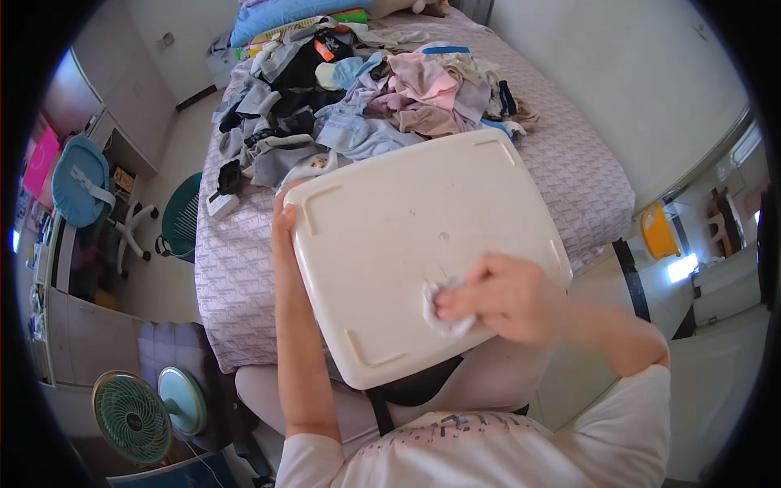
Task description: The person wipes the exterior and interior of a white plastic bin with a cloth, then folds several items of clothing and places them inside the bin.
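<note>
A large cream plastic panel (390, 211), with rounded corners and raised corner ridges like the underside of a storage box, rests tilted over my lap. My left hand (284, 218) grips its left edge near the far corner, the thumb on top and the other fingers mostly hidden. Bunched in my right hand (512, 299) is a white cloth (449, 313), pressed against the panel's surface a little right of the middle and toward me. The right hand is slightly blurred. Small dark marks show on the panel.
Beyond the panel, a heap of mixed clothes (366, 106) covers much of the bed (569, 163). At the left stand a green basket (181, 215), a blue-backed swivel chair (81, 180) and a green fan (133, 416). A yellow basin (659, 231) sits at the right.
</note>
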Demonstrator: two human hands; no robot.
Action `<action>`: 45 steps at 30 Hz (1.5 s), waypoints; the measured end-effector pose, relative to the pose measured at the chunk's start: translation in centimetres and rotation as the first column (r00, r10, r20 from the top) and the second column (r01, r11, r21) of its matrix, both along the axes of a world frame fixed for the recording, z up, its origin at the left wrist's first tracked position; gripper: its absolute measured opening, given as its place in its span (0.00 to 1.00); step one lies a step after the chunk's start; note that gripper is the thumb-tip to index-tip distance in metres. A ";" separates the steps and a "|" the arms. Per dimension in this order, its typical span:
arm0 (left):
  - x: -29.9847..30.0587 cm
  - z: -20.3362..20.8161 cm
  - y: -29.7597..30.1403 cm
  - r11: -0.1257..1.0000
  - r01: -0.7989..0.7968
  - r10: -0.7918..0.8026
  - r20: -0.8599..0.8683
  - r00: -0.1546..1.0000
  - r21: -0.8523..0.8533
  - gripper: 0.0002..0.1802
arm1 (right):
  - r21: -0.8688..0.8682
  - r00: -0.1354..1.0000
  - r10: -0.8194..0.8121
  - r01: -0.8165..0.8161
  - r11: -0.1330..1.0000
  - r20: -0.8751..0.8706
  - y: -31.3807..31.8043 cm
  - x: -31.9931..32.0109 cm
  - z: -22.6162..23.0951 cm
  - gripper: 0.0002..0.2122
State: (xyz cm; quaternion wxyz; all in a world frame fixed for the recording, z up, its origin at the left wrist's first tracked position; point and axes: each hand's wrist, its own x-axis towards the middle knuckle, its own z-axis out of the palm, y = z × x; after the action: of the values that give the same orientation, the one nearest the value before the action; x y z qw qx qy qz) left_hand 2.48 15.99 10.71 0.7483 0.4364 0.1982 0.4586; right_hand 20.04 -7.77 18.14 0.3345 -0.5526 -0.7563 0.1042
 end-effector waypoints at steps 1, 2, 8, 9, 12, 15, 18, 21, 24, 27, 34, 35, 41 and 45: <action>0.1 0.0 0.0 1.000 -0.001 0.001 0.013 1.000 0.006 0.28 | 0.029 0.999 0.032 -0.033 0.999 0.008 -1.0 -0.2 -0.1 0.13; 0.0 -0.1 0.0 1.000 -0.004 0.004 0.026 1.000 0.011 0.28 | 0.026 0.999 0.033 -0.033 0.999 0.008 -1.6 -0.2 0.1 0.13; -0.2 0.3 -0.2 1.000 0.004 -0.004 0.024 1.000 0.004 0.28 | 0.081 0.995 0.055 -0.063 0.995 0.088 1.2 1.1 0.1 0.13; -0.1 0.1 -0.3 1.000 0.007 -0.007 0.025 1.000 0.007 0.28 | 0.114 0.994 0.021 -0.034 0.993 0.108 3.2 1.7 0.2 0.14; 0.0 -0.2 -0.4 0.999 -0.033 0.033 0.039 0.999 -0.001 0.27 | 0.171 0.989 -0.117 0.100 0.980 0.092 10.3 3.5 0.4 0.19; 0.1 -0.2 -0.2 1.000 0.000 0.000 0.049 0.999 0.008 0.28 | 0.212 0.995 -0.093 0.083 0.974 0.037 14.3 3.7 1.0 0.19; -0.3 -0.6 -0.1 1.000 -0.005 0.005 0.039 0.999 -0.011 0.28 | 0.145 0.996 -0.061 0.052 0.988 0.060 12.6 2.6 0.6 0.17; -0.2 -0.9 0.2 1.000 -0.028 0.028 0.064 0.998 -0.013 0.28 | -0.013 0.997 0.009 -0.008 1.000 0.080 5.5 -0.3 0.8 0.13; -0.1 -0.1 -0.2 1.000 -0.006 0.006 0.015 1.000 0.027 0.28 | 0.019 0.989 0.134 -0.136 0.991 0.065 0.1 -1.5 -0.1 0.12; -0.2 -0.1 -0.4 0.999 -0.035 0.035 0.017 0.999 -0.001 0.28 | 0.017 0.989 0.143 -0.144 0.989 0.041 -1.6 -2.0 -0.1 0.17; 0.0 -1.1 -0.3 0.999 -0.028 0.026 0.057 0.998 0.040 0.29 | 0.027 0.994 -0.051 0.049 0.998 0.099 9.0 -0.2 0.6 0.15; 0.0 -1.1 -0.2 0.999 -0.022 0.019 0.075 0.997 0.039 0.29 | 0.034 0.994 -0.045 0.042 0.999 0.098 11.5 0.2 0.6 0.15; -0.7 -2.2 1.3 0.999 -0.011 0.006 0.081 0.997 0.053 0.29 | 0.257 0.999 0.002 -0.012 0.966 0.040 13.9 -1.3 0.4 0.10; -0.1 -1.5 1.1 0.999 0.001 -0.002 0.050 0.999 0.036 0.28 | -0.048 0.986 0.163 -0.164 0.985 -0.022 4.0 -4.1 0.1 0.15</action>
State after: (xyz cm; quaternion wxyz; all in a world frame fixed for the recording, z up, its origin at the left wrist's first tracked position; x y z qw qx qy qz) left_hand 2.37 17.07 9.25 0.7454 0.4383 0.1709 0.4723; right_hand 15.95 -3.72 18.20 0.3178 -0.4959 -0.7932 0.1548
